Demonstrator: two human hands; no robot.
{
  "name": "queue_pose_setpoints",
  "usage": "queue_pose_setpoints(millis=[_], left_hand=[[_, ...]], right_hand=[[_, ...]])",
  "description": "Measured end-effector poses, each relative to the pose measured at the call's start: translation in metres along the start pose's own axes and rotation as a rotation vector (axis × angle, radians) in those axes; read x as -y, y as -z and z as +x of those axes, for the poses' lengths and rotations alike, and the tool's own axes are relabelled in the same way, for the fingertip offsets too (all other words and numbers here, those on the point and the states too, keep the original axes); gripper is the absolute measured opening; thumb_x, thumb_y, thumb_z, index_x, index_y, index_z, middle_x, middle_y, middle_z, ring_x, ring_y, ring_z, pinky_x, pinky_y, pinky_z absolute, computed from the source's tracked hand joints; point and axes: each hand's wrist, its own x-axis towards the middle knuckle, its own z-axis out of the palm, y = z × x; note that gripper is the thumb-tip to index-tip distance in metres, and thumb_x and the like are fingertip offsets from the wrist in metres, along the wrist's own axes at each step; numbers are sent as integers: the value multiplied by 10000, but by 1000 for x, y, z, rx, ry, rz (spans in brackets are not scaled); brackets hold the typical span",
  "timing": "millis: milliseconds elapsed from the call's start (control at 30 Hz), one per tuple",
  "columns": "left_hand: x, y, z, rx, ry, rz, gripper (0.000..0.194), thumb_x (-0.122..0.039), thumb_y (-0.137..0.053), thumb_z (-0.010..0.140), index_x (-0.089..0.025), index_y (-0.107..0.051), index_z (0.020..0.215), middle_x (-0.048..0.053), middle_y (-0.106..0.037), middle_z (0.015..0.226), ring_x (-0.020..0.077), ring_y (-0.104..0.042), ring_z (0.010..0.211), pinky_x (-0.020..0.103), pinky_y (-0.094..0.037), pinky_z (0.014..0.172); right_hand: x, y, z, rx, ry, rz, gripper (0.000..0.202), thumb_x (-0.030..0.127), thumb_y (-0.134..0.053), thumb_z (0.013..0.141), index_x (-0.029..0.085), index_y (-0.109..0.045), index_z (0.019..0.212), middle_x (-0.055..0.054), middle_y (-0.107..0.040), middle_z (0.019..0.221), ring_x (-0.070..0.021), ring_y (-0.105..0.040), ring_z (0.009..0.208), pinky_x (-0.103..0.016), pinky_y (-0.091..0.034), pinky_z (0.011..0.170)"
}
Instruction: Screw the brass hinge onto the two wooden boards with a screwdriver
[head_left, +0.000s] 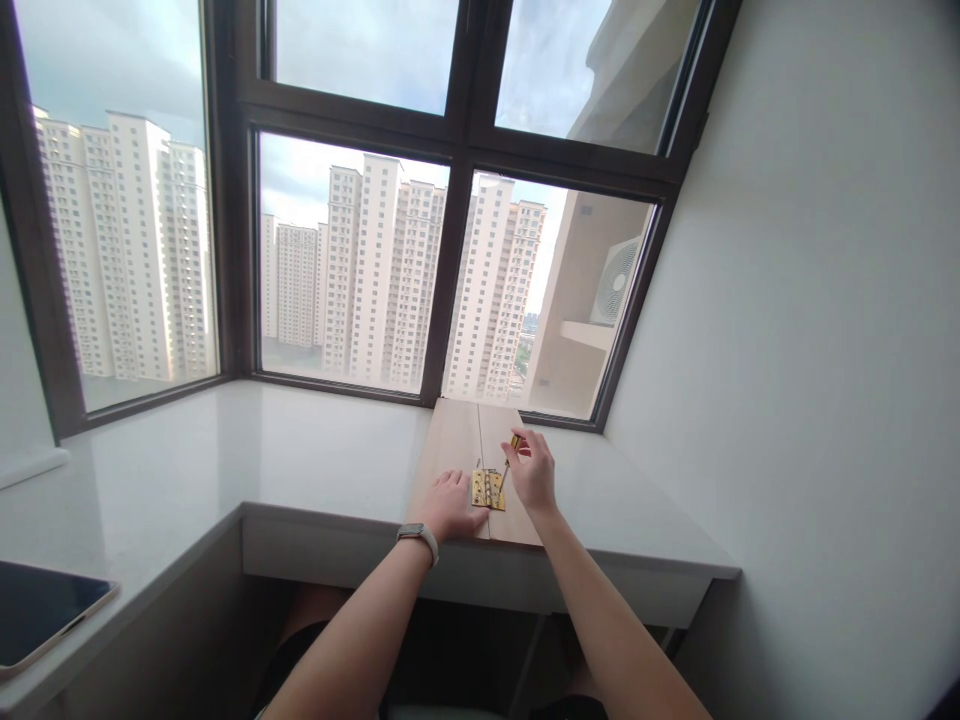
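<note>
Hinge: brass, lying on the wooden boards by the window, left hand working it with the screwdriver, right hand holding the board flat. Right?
Hands are swapped. In the head view the right hand holds the screwdriver at the brass hinge, while the left hand lies flat on the wooden boards.

A large window [352, 200] with a dark frame fills the far side of the room and bends around the corner on the left. Through it, tall pale apartment towers stand under a cloudy sky, and grey daylight comes in. Below the window runs a white bench [225, 460], smooth and a little shiny. To the right of the window rises a plain white wall [810, 350]. Left of the window, on the near bench, lies a dark tablet [37, 610].
</note>
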Motion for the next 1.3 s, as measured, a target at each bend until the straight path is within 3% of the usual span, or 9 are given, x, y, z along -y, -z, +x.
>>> queue_pose_setpoints(millis=[133, 400, 600, 833, 1100, 1300], left_hand=[[-1, 0, 0, 1, 11, 10, 759, -687, -503, 804, -182, -550, 1369, 155, -549, 1432, 369, -419, 1377, 448, -290, 1166], [-2, 1, 0, -1, 14, 29, 754, -687, -505, 806, -187, -554, 1369, 150, -542, 1445, 364, -414, 1388, 449, -277, 1180], [-2, 3, -1, 3, 9, 30, 716, -692, -496, 811, -198, -577, 1323, 146, -540, 1442, 361, -405, 1391, 447, -283, 1171], [0, 0, 0, -5, 1, 22, 729, -680, -496, 812, -184, -561, 1342, 154, -570, 1391, 359, -442, 1346, 445, -322, 1138], [1, -1, 0, -25, -7, 33, 689, -680, -502, 809, -192, -591, 1288, 158, -583, 1365, 361, -462, 1323, 450, -313, 1138], [-1, 1, -1, -20, -3, 9, 698, -673, -508, 807, -191, -581, 1306, 157, -585, 1361, 357, -458, 1325, 439, -326, 1123]], right_hand=[[-4, -1, 0, -56, -1, -24, 312, 466, -615, 948, 206, -696, 1100, -107, -703, 1014, -230, -666, 845, -401, -593, 794], [-4, -1, 4, 88, -1, 92, 324, 420, -555, 986, 245, -692, 1222, -93, -725, 1154, -243, -697, 961, -401, -611, 825], [-6, 1, 6, -8, 3, -3, 331, 458, -613, 952, 219, -722, 1153, -103, -714, 1019, -229, -675, 841, -406, -604, 787], [-7, -2, 3, 56, -5, 71, 353, 393, -518, 1003, 226, -643, 1287, -105, -726, 1122, -239, -694, 950, -425, -590, 883], [-7, 0, 0, -31, 19, -65, 334, 465, -592, 962, 217, -669, 1171, -112, -685, 1011, -247, -658, 854, -419, -591, 782], [-6, 1, 1, 35, 43, 36, 311, 366, -505, 1005, 228, -659, 1237, -113, -697, 1159, -241, -679, 964, -413, -589, 872]])
